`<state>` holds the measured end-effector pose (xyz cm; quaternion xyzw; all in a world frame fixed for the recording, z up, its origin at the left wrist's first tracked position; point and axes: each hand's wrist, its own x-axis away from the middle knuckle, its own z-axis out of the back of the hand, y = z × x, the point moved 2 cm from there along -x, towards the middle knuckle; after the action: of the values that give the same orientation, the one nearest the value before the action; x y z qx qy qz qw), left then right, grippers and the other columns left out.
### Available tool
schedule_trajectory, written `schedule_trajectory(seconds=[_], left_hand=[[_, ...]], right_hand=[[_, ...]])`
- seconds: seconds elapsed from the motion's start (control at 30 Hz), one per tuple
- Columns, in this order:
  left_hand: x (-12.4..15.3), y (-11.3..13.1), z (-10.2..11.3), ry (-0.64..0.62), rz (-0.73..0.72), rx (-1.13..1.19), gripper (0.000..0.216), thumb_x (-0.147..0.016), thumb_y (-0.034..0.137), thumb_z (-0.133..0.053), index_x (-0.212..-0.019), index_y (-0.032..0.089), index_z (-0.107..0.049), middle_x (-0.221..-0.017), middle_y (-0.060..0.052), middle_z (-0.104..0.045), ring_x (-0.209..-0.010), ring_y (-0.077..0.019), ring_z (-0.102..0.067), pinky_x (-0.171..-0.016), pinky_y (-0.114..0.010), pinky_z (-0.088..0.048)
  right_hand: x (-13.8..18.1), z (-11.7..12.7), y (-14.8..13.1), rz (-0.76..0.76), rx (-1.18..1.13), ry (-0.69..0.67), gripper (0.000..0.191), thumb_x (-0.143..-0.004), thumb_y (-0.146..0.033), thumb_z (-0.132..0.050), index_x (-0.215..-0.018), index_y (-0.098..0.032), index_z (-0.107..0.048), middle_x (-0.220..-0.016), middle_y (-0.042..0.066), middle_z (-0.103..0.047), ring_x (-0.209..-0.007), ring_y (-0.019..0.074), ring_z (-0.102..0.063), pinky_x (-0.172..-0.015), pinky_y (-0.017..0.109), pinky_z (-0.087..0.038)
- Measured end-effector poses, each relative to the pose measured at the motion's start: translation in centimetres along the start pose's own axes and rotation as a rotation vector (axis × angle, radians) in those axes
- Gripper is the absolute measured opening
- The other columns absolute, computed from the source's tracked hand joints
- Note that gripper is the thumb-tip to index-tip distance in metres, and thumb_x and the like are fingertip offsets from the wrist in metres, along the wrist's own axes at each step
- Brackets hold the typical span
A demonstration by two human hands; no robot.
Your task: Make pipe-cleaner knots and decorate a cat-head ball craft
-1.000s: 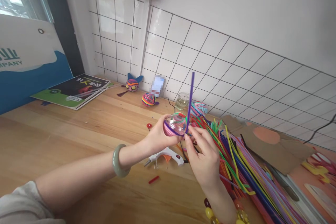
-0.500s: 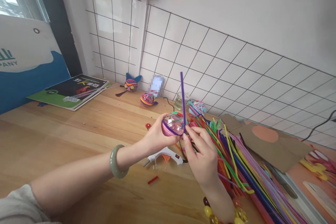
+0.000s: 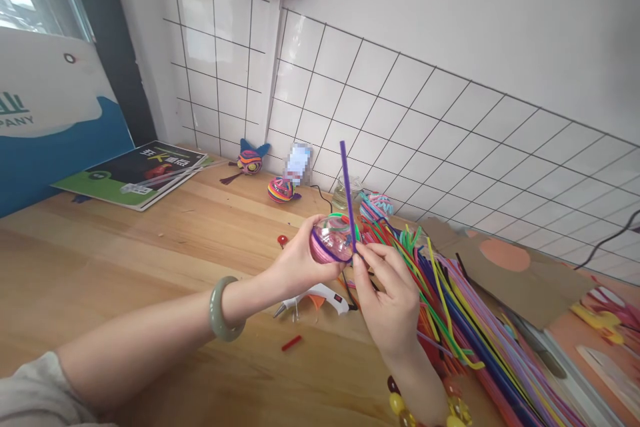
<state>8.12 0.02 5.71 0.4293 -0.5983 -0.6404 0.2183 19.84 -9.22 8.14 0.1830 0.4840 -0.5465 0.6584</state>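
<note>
My left hand is wrapped round a clear plastic ball whose lower part is covered in pink and purple strips, with green and red at its far rim. A purple pipe cleaner runs along the ball's near edge, and its free end stands up above it. Thumb and fingers of my right hand pinch this pipe cleaner at the ball's right edge. Beneath my hands a white hot glue gun with an orange trigger lies on the wooden table. Near it is a short red piece.
Bundles of coloured pipe cleaners spread over the right side, beside brown cardboard. Along the wall stand a blue-eared ornament, a striped ball, a phone, a glass jar and a pastel ball. Magazines lie at left.
My right hand has shifted slightly right and down along with the pipe cleaner's base. The upright end sits a little lower and leans slightly more left. My left hand still holds the ball.
</note>
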Motion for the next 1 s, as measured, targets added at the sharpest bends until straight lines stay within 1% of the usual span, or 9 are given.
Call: schedule_trajectory(seconds=[0.17,0.37,0.5,0.73,0.83,1.0], left_hand=[[0.0,0.1,0.0,0.000,0.002,-0.006,0.067,-0.063,0.021,-0.074,-0.121,0.016,-0.040,-0.115,-0.008,-0.059,-0.105,-0.0209,-0.058,-0.092,-0.032,-0.045],[-0.1,0.9,-0.1,-0.001,0.029,0.022,0.064,-0.062,0.018,-0.073,-0.118,0.015,-0.041,-0.111,-0.009,-0.061,-0.101,-0.0213,-0.060,-0.090,-0.033,-0.047],[-0.2,1.1,-0.1,-0.004,0.032,0.028,0.063,-0.061,0.016,-0.073,-0.117,0.015,-0.042,-0.111,-0.009,-0.061,-0.101,-0.0214,-0.060,-0.089,-0.033,-0.047],[-0.4,0.9,0.0,-0.033,0.007,0.067,0.059,-0.062,0.012,-0.070,-0.115,0.016,-0.044,-0.109,-0.007,-0.062,-0.098,-0.0200,-0.061,-0.085,-0.030,-0.048],[-0.3,0.7,0.1,-0.044,0.019,0.066,0.060,-0.062,0.012,-0.069,-0.116,0.017,-0.044,-0.108,-0.006,-0.063,-0.097,-0.0193,-0.061,-0.084,-0.030,-0.048],[-0.3,0.4,0.2,-0.058,0.028,0.064,0.062,-0.063,0.016,-0.071,-0.117,0.017,-0.042,-0.107,-0.006,-0.062,-0.097,-0.0196,-0.060,-0.085,-0.031,-0.048]], right_hand=[[0.2,-0.1,0.2,0.031,0.033,-0.010,0.029,-0.083,-0.006,-0.057,-0.108,-0.020,-0.066,-0.090,0.006,-0.062,-0.081,0.0170,-0.060,-0.070,0.034,-0.052],[0.5,0.0,0.8,0.075,0.078,-0.026,0.034,-0.082,-0.005,-0.057,-0.110,-0.022,-0.066,-0.088,0.006,-0.062,-0.079,0.0180,-0.060,-0.068,0.034,-0.050],[0.2,0.1,0.6,0.158,0.148,-0.030,0.035,-0.082,-0.004,-0.058,-0.112,-0.022,-0.064,-0.089,0.007,-0.063,-0.081,0.0181,-0.060,-0.071,0.035,-0.048],[0.0,0.3,0.7,0.323,0.320,-0.030,0.036,-0.081,-0.006,-0.059,-0.114,-0.021,-0.062,-0.085,0.004,-0.064,-0.074,0.0147,-0.059,-0.078,0.037,-0.044],[0.1,0.4,0.9,0.355,0.351,-0.042,0.036,-0.081,-0.008,-0.060,-0.115,-0.021,-0.062,-0.085,0.004,-0.064,-0.074,0.0144,-0.060,-0.082,0.039,-0.043],[0.0,0.5,0.9,0.382,0.371,-0.051,0.031,-0.081,-0.009,-0.061,-0.110,-0.018,-0.063,-0.084,0.004,-0.064,-0.075,0.0148,-0.061,-0.086,0.042,-0.042]])
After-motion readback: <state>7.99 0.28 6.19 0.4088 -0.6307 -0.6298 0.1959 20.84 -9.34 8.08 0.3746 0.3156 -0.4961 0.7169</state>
